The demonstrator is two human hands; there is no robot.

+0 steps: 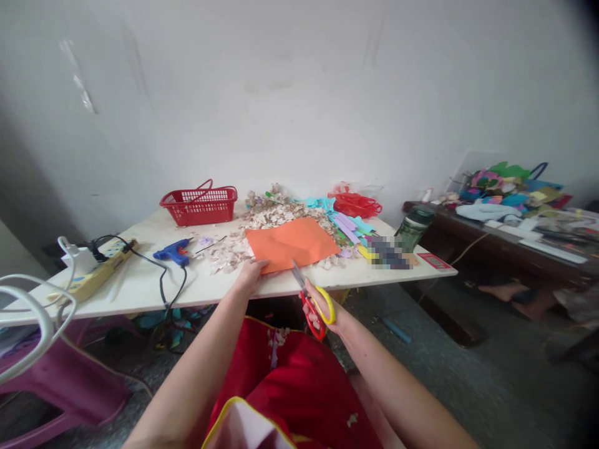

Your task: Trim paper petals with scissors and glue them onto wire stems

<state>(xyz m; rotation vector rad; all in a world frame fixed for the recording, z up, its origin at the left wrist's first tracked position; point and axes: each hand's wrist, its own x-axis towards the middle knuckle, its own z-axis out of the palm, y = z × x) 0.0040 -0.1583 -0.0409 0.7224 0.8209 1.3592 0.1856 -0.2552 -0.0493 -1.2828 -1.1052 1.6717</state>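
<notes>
An orange sheet lies over a heap of pale scraps at the middle of the white table. My left hand grips the sheet's near left corner. In my right hand are scissors with one yellow and one red handle loop, my fingers through the loops. The blade tips touch or overlap the sheet's near edge; whether they have cut into it cannot be made out.
A red basket stands at the back left, with a blue glue gun and power strip nearer. Coloured strips, a red bag and a green bottle are on the right. A person's feet show far right.
</notes>
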